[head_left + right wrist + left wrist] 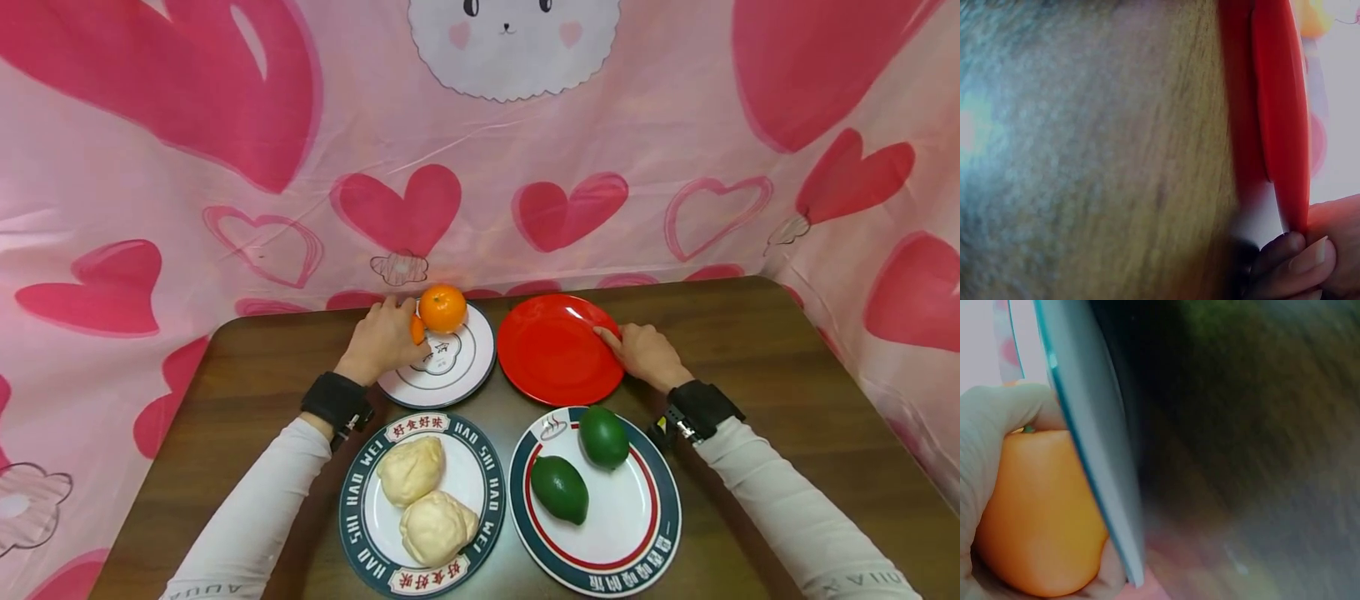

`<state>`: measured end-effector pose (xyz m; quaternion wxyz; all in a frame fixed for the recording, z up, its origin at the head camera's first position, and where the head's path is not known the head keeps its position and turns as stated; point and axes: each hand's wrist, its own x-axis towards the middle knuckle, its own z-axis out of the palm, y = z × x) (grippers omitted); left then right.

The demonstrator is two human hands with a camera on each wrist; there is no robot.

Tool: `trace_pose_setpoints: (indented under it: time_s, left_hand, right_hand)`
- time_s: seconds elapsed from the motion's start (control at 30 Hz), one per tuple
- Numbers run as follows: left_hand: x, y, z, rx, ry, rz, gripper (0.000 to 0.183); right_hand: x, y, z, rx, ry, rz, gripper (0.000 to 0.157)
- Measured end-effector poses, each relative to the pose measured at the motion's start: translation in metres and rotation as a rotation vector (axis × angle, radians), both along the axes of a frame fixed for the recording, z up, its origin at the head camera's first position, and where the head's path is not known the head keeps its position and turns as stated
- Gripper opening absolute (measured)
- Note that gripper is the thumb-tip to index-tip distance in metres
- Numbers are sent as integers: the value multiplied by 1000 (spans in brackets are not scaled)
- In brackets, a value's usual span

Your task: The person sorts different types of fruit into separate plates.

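Note:
My left hand (384, 337) is at the left side of a white plate (472, 362). Its fingers curl round an orange (1047, 512), mostly covered by the hand in the head view; the left wrist view shows it against the plate's surface. A second orange (442, 308) sits beside it at the plate's back. On the other side, my right hand (647, 354) pinches the right rim of a round red plate (555, 346), thumb over the top and fingers beneath the edge. Nothing lies on the red plate.
Nearer to me, a plate with a dark green lettered rim (351, 500) bears two pale buns (431, 500). To its right, another dark-rimmed plate (671, 508) carries two green limes (581, 467). A pink heart-print cloth (480, 217) hangs behind the wooden table (757, 350).

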<state>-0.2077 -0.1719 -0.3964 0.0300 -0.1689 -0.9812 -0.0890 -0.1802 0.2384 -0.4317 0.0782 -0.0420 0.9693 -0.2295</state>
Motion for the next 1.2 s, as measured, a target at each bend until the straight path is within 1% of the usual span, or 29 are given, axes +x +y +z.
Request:
trace_pose_setpoints:
  time_s: [0.1,0.2,0.33,0.53,0.63,0.7,0.87,0.93,1.07,1.2]
  left_hand:
    - [-1,0,-3,1,34,6,68]
    - [-3,1,-5,13,48,12,68]
    - [-4,2,-6,30,42,28,68]
    - [-8,5,-5,78,35,33,59]
    - [-8,5,2,87,56,44,58]
    - [-8,4,8,109,76,39,57]
    - [-7,8,26,185,127,-35,55]
    - [-7,15,33,213,137,-64,53]
    - [-5,35,48,264,166,-133,47]
    - [-3,59,61,348,146,-202,48]
  right_hand:
    - [0,-1,1,-2,5,-2,60]
    - [0,-1,1,0,3,-2,61]
    - [0,-2,1,5,-14,-10,63]
    - [0,-1,1,28,-21,-34,63]
    - [-1,-1,0,28,-15,-29,63]
    - [-1,-1,1,23,-11,-30,64]
    - [0,-1,6,6,-24,-35,61]
    - [0,0,6,5,-29,-37,60]
    - [-1,0,3,13,-25,-39,61]
    - [-2,-2,-1,9,-20,-38,63]
